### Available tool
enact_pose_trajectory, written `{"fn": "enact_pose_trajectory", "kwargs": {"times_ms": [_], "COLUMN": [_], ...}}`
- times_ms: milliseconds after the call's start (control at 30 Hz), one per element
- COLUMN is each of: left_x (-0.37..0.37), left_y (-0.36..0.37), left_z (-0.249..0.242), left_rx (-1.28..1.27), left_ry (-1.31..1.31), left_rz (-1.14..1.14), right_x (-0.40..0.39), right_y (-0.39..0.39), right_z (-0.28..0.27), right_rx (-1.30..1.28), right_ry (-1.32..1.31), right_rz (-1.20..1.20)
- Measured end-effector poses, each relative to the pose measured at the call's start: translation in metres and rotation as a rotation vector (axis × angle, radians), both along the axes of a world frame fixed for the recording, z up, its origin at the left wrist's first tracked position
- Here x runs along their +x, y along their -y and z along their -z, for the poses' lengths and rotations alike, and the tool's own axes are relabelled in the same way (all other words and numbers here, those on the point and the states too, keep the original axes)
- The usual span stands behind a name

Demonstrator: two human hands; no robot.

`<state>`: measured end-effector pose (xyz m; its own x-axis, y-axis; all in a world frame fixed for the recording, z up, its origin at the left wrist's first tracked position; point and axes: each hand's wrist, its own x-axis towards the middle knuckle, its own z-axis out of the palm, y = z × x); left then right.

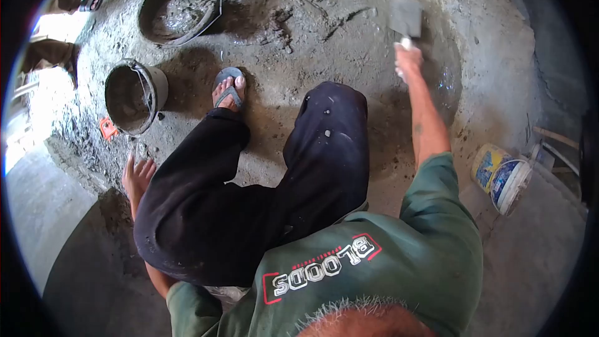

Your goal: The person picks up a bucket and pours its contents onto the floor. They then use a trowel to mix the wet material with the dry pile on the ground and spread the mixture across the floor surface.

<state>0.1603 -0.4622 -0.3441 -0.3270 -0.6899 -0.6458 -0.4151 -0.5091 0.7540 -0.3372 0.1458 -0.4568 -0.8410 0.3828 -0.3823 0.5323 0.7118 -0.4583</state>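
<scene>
My right hand (409,62) is wrapped round the pale handle of a trowel (406,16), whose flat grey blade is slightly blurred over the wet mortar surface (430,81). Rough heaps of wet mortar (312,22) lie to the left of the blade. My left hand (138,176) rests low beside my bent leg with its fingers apart, holding nothing. Just beyond it stand a small orange object (108,128) and a bucket (131,103) with dark, stained insides.
A wide black tub (181,6) with a wire handle holds wet mortar at the upper left. A blue, yellow and white paint bucket (499,178) lies tilted at the right, near some sticks (556,137). Another person's legs (50,53) show at the far left.
</scene>
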Motion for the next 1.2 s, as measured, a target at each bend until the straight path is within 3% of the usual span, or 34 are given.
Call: {"fn": "enact_pose_trajectory", "kwargs": {"times_ms": [33, 100, 167, 200, 267, 300, 333, 367, 400, 433, 500, 633, 700, 767, 800, 900, 1033, 1133, 1200], "left_x": [0.018, 0.024, -0.002, -0.015, -0.040, -0.054, -0.066, -0.075, -0.084, -0.091, -0.098, -0.088, -0.087, -0.085, -0.086, -0.090, -0.095, -0.096, -0.092], "left_y": [-0.006, -0.027, -0.067, -0.085, -0.126, -0.149, -0.165, -0.175, -0.182, -0.188, -0.193, -0.187, -0.186, -0.185, -0.185, -0.182, -0.180, -0.176, -0.174], "left_z": [-0.018, -0.069, -0.129, -0.155, -0.194, -0.210, -0.221, -0.229, -0.234, -0.239, -0.243, -0.242, -0.238, -0.237, -0.237, -0.240, -0.241, -0.244, -0.242], "left_rx": [-0.017, -0.054, -0.081, -0.145, -0.217, -0.330, -0.441, -0.441, -0.649, -0.854, -0.915, -0.912, -0.886, -0.843, -0.816, -0.801, -0.794, -0.820, -0.806], "left_ry": [-0.032, -0.080, -0.083, -0.109, -0.136, -0.189, -0.248, -0.255, -0.118, 0.033, 0.065, 0.096, 0.080, 0.026, 0.008, 0.026, 0.027, 0.063, 0.052], "left_rz": [0.011, 0.004, -0.009, 0.086, 0.182, 0.341, 0.502, 0.505, 0.702, 0.892, 0.878, 0.918, 0.934, 0.877, 0.852, 0.882, 0.899, 0.893, 0.931], "right_x": [0.001, 0.006, 0.010, 0.015, 0.024, 0.034, 0.043, 0.049, 0.060, 0.062, 0.060, 0.025, -0.003, -0.013, -0.026, -0.019, -0.003, 0.001, -0.028], "right_y": [-0.033, -0.047, -0.045, -0.031, -0.005, 0.016, 0.036, 0.050, 0.066, 0.078, 0.079, 0.005, -0.062, -0.120, -0.158, -0.136, -0.076, -0.087, -0.109], "right_z": [0.019, 0.021, 0.033, 0.036, 0.049, 0.027, 0.017, 0.021, 0.013, -0.006, -0.024, -0.010, 0.010, 0.022, 0.058, 0.036, 0.027, 0.013, 0.036], "right_rx": [-0.293, -0.216, -0.392, -0.378, -0.116, 0.052, 0.001, 0.066, 0.178, 0.218, 0.263, 0.327, 0.350, -0.189, -0.398, -0.447, 0.082, 0.188, 0.042], "right_ry": [-0.063, -0.064, 0.021, 0.036, 0.012, 0.022, 0.077, 0.144, 0.029, 0.108, 0.057, -0.137, -0.031, -0.031, -0.118, 0.001, 0.067, -0.118, -0.034], "right_rz": [0.204, 0.260, 0.288, 0.236, 0.055, -0.156, -0.223, -0.345, -0.490, -0.615, -0.601, -0.092, 0.143, 0.507, 0.674, 0.578, -0.120, -0.297, 0.049]}}
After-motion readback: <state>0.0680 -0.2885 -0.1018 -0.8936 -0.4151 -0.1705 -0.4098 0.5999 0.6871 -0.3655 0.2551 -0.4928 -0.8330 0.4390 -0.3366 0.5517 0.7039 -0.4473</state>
